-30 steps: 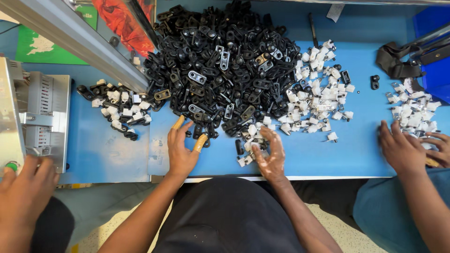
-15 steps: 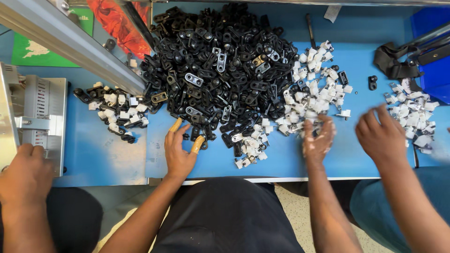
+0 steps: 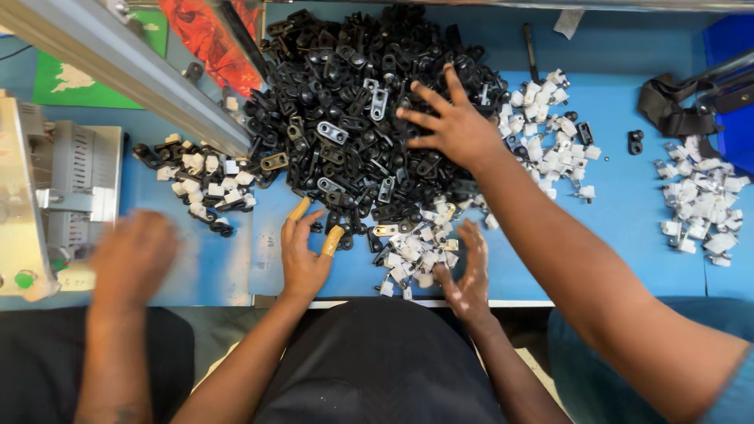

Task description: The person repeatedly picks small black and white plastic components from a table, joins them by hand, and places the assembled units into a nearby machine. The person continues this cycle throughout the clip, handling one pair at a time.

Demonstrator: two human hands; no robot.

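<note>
Sorting is in hand at the near edge of the black pile, which lies centre-far on the blue table. The left hand rests open, fingers spread, tips touching black clips; two fingers wear tan cots. The right hand lies open, palm down, beside a small heap of white clips just near of the pile; it grips nothing. Judged from appearance, the clips are small, light, rigid plastic, likely to scatter or tangle; pinching single pieces by the flat tab seems best. A co-worker's hand reaches from the right, spread over the pile. More white pieces lie right. A blurred hand hovers left, by a grey machine.
</note>
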